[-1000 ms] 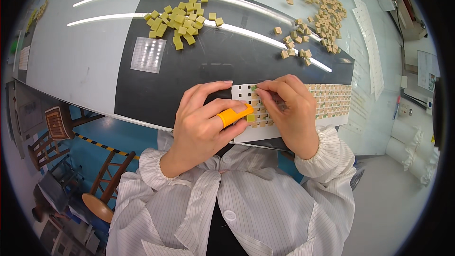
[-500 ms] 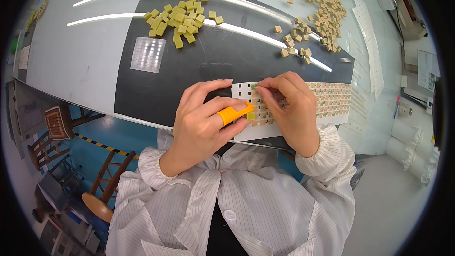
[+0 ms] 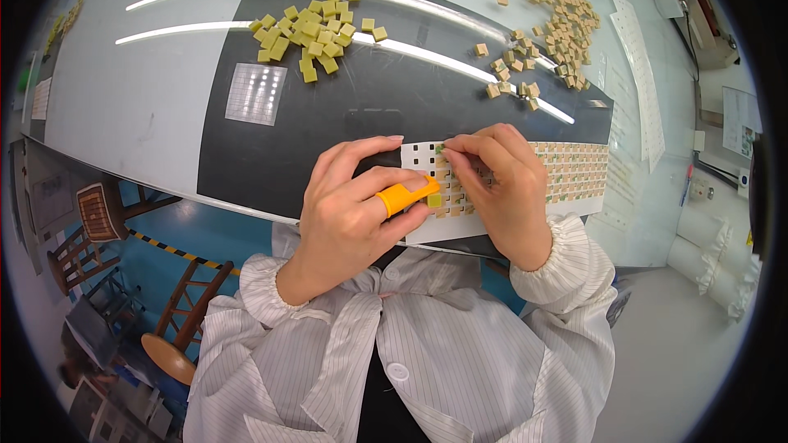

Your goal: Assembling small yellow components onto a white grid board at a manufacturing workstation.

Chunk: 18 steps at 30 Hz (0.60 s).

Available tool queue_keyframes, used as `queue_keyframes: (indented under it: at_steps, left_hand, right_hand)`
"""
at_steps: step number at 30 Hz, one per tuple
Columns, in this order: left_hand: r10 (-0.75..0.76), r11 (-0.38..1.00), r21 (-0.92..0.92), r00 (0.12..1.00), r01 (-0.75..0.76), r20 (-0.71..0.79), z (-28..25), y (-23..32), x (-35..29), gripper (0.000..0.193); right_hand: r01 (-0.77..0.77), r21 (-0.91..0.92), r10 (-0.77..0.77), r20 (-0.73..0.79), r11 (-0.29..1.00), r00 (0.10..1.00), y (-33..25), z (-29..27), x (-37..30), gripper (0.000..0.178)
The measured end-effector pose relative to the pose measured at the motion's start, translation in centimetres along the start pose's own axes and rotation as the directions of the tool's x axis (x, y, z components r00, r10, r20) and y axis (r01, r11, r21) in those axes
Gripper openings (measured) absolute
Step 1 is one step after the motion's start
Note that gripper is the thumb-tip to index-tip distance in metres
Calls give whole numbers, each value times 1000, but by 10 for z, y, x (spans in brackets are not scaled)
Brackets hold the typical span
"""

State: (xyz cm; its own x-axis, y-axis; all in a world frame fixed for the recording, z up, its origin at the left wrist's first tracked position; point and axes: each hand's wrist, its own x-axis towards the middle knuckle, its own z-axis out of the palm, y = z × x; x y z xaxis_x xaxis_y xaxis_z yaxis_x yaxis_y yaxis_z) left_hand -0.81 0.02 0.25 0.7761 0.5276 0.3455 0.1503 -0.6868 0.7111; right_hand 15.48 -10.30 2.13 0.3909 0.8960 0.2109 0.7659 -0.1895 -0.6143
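Hands (image 3: 427, 197) over black mat (image 3: 328, 131)

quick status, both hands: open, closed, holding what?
Left hand: closed on orange tool.
Right hand: fingertips pinched at the white grid tray; contents cannot be told.

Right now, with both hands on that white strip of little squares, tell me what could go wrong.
1. The white strip lies at the table's near edge; a push from the left hand might slide it off.
2. The right hand covers the rows being filled, so a small square may seat crooked unnoticed.
3. Loose tan squares lie scattered close behind; a sleeve could sweep some away.
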Motion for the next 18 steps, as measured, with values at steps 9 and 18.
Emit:
queue_keyframes:
  at_steps: [9, 18]
  left_hand:
    - [3, 1000, -10, 1000, -3, 0, 0, 0, 0, 20]
    - [16, 1000, 10, 1000, -16, 20, -2, 0, 0, 27]
  right_hand:
    - [-113, 31, 111, 53, 993, 992, -2, -2, 3, 10]
    - [-155, 59, 151, 60, 986, 987, -1, -2, 4, 10]
